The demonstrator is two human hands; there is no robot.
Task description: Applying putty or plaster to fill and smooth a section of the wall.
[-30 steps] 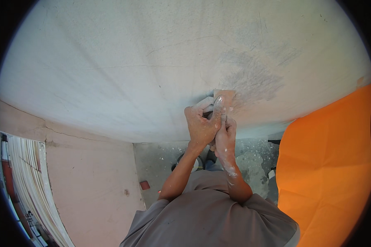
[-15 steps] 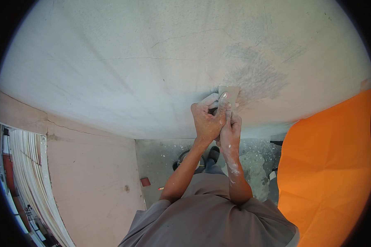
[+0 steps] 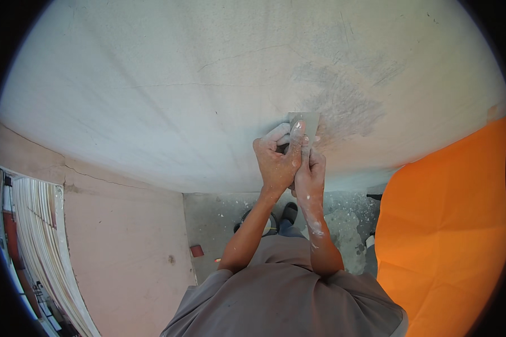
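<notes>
Both hands are closed round a putty knife [image 3: 310, 120], whose flat grey blade points up against the pale wall [image 3: 168, 118]. My left hand [image 3: 276, 163] has its thumb laid along the blade, with its other fingers curled beside it. Just below and to the right, my right hand [image 3: 310, 178] wraps the lower part, which the hands mostly hide. White powder coats the fingers and spots the right forearm. Beside the blade's right edge is a rough grey scraped patch [image 3: 343, 104] on the wall.
A large orange sheet [image 3: 433, 224] hangs at the right. At the left are a pinkish wall [image 3: 126, 241] and a stack of pale strips [image 3: 36, 224]. On the white-spattered floor [image 3: 343, 224] lie a small reddish block [image 3: 197, 250] and a partly hidden round bucket [image 3: 271, 224] near my foot.
Both hands and the putty knife have moved slightly up along the wall, the grip unchanged. The whole view has shifted a little.
</notes>
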